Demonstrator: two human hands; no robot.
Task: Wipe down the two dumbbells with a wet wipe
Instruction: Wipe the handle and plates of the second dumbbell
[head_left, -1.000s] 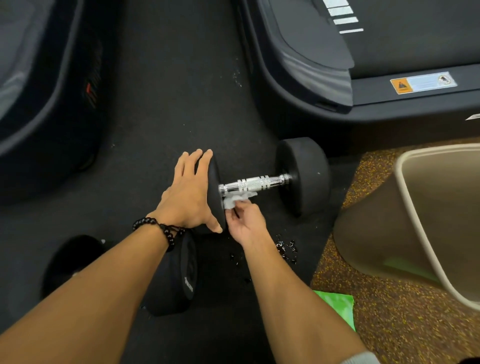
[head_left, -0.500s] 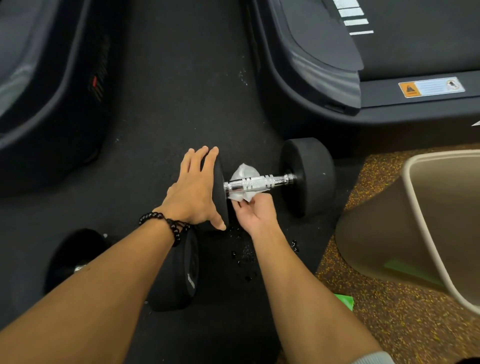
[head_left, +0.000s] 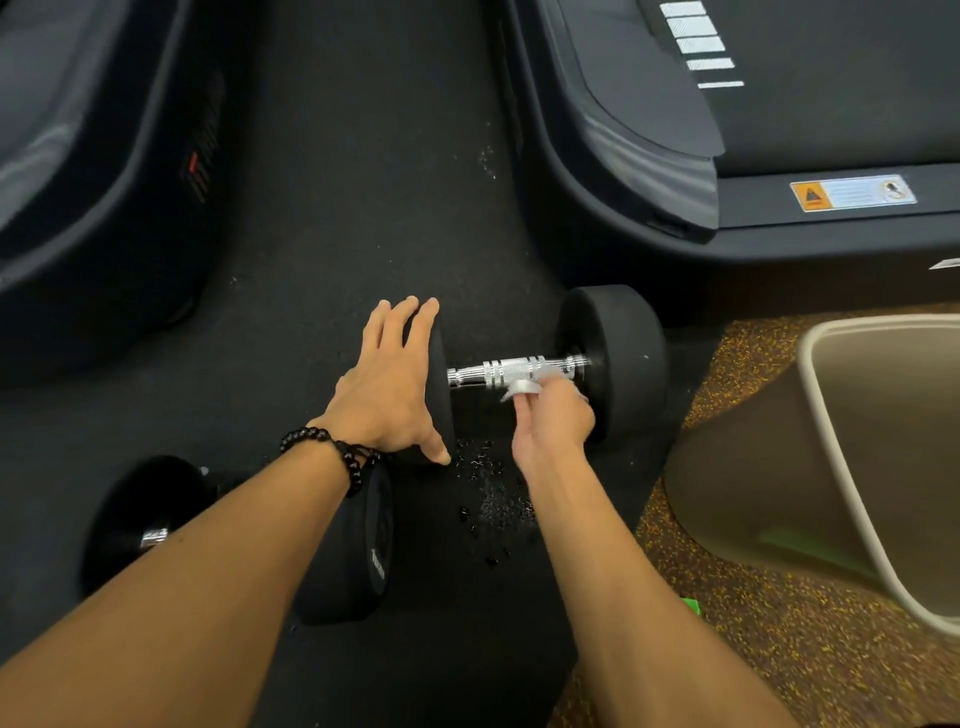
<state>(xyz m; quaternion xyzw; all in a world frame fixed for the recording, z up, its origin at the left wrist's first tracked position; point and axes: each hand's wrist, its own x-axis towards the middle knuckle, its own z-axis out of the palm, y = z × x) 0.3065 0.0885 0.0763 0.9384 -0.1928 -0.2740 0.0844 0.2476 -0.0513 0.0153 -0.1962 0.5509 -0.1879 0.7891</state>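
White, damp-looking tissue, the wet wipe (head_left: 524, 387), is bunched in the pinching fingertips of the right hand (head_left: 553, 423), which press it up against the underside of the chrome handle (head_left: 506, 370), near the right-hand weight head; that grip lets the wipe drag along the knurled metal. Straight, close-set fingers of the left hand (head_left: 387, 395) lie flat on the outer face of the left weight head, thumb splayed low, probably to stop the far dumbbell (head_left: 613, 358) from rolling on the black rubber floor (head_left: 337, 234) while it is rubbed. Nearer the body, the second dumbbell (head_left: 353, 551) lies partly hidden under the left forearm, untouched. At right stands a beige bin (head_left: 831, 441), handy for the used wipe.
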